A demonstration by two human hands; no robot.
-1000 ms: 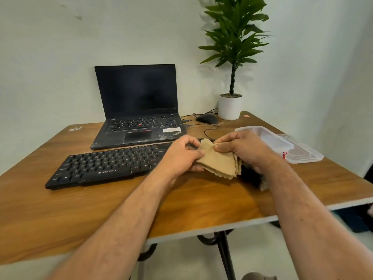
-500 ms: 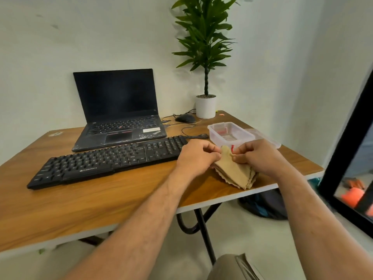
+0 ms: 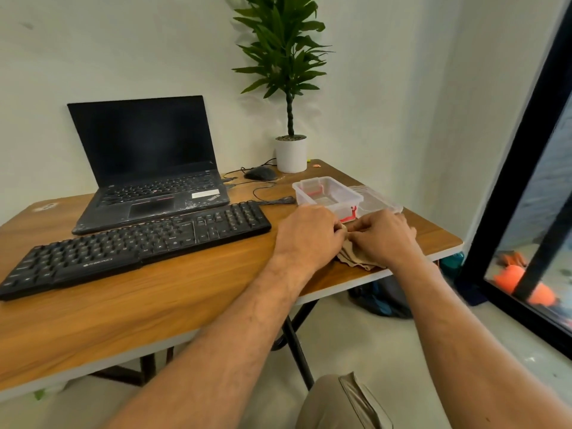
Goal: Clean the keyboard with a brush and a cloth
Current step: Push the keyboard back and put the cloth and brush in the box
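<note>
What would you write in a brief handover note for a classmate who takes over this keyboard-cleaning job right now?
Left hand: pinches the tan cloth at its near-left edge.
Right hand: pinches the same cloth from the right.
The cloth lies bunched on the table, near its right front edge, just in front of the open clear box.
Keyboard: left of the hands, untouched at this moment.
Brush: not visible.
Done: cannot tell from this view.
Left: probably ready the cloth, then wipe the keyboard.

"ThinkPad" on laptop (image 3: 148, 184) palmrest
</note>
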